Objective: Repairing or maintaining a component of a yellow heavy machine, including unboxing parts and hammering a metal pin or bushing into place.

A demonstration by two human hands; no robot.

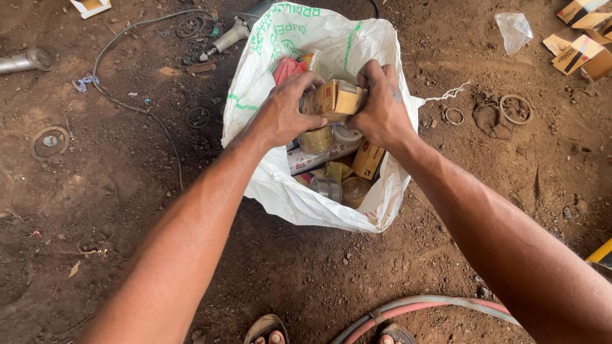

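A small tan cardboard box (339, 99) sits over the mouth of a white woven sack (280, 185), left hand (285, 114) at its nine o'clock and right hand (380, 109) at three o'clock, fingers of both clenched on it, with tins (317, 139) below and an angle grinder (231, 35) at eleven o'clock.

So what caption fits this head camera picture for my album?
Two hands, left hand and right hand, grip a small cardboard box above a white sack of boxes and tins.
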